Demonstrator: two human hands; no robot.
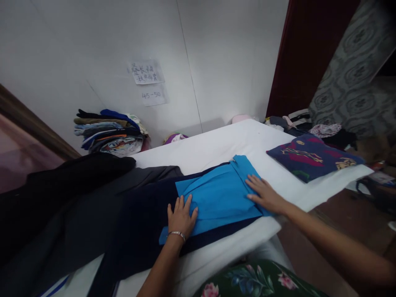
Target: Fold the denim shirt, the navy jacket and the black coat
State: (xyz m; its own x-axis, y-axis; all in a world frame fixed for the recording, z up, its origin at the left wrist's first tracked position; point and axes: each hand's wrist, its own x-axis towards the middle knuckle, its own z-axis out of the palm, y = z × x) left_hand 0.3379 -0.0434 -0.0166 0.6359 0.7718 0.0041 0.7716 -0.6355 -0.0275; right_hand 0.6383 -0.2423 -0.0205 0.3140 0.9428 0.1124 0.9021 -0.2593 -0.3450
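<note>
A bright blue garment point(221, 196) lies partly folded over a dark navy garment point(140, 218) on the white-covered table. My left hand point(181, 218), with a bracelet at the wrist, rests on the blue cloth near its left end, fingers spread. At the right end my right hand point(264, 194) lies flat on the same cloth, fingers stretched out. Neither hand grips anything. To the left, dark grey cloth point(89, 222) and black cloth point(77, 171) lie layered beside the navy one.
A stack of folded clothes point(111, 130) stands against the wall at the back left. A folded patterned garment point(312, 156) lies on the table's right part. Handwritten paper signs point(147, 73) hang on the wall. More clothes point(326, 130) are heaped beyond the table at the right.
</note>
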